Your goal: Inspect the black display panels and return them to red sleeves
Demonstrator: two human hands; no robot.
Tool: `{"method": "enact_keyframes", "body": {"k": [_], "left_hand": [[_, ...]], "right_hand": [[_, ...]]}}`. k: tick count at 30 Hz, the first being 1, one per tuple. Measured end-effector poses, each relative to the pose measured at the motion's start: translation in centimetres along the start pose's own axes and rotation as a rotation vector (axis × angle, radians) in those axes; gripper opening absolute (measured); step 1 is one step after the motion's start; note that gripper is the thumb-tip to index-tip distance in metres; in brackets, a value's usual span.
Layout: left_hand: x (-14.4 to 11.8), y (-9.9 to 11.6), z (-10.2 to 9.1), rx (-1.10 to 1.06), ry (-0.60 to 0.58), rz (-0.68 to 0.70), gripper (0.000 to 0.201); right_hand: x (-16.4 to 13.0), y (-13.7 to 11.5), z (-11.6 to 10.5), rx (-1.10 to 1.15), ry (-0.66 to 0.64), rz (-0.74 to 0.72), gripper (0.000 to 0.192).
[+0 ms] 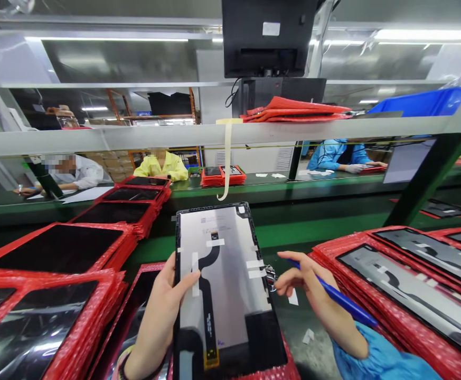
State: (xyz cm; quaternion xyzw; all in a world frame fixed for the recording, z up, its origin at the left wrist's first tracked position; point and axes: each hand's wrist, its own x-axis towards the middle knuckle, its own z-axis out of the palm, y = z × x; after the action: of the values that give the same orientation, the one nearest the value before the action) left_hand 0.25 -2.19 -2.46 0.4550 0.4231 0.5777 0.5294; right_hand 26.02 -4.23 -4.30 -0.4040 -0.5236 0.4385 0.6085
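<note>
1. left hand (157, 311): clamped on the display panel (230, 279) at its left edge, thumb on the silver back.
2. display panel: tilted up over the near edge of the green workbench (303, 319).
3. right hand (311, 287): clamped around a blue pen (349, 306), beside the panel.
4. red bubble-wrap bags (345, 290): stacked toward the workbench's left and right edges.

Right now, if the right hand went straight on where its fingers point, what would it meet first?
Most likely the shiny metal piece beside the panel, ahead of the right hand, though depth is unclear and the panel might come first.
</note>
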Motion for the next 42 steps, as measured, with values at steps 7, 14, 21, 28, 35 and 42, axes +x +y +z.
{"method": "enact_keyframes", "body": {"k": [7, 14, 21, 28, 35, 42], "left_hand": [[0.8, 1.5, -0.1, -0.12, 0.097, 0.013, 0.053], [0.9, 1.6, -0.6, -0.163, 0.15, -0.006, 0.055], [0.0, 1.2, -0.2, -0.056, 0.14, 0.017, 0.064], [-0.3, 1.3, -0.4, -0.044, 0.119, 0.05, 0.062], [0.3, 0.4, -1.2, 0.237, 0.183, 0.38, 0.04], [1.1, -0.8, -1.6, 0.908, -0.396, 1.151, 0.065]], "right_hand": [[1.2, -1.2, 2.9, 0.067, -0.126, 0.122, 0.036], [1.1, 0.1, 4.5, 0.012, -0.105, 0.043, 0.025], [1.2, -0.8, 5.6, -0.263, -0.105, -0.03, 0.021], [0.8, -0.3, 5.6, -0.3, -0.04, -0.021, 0.026], [1.5, -0.9, 4.1, -0.011, -0.097, 0.048, 0.035], [1.4, 1.6, 4.3, 0.682, -0.35, 0.349, 0.044]]}}
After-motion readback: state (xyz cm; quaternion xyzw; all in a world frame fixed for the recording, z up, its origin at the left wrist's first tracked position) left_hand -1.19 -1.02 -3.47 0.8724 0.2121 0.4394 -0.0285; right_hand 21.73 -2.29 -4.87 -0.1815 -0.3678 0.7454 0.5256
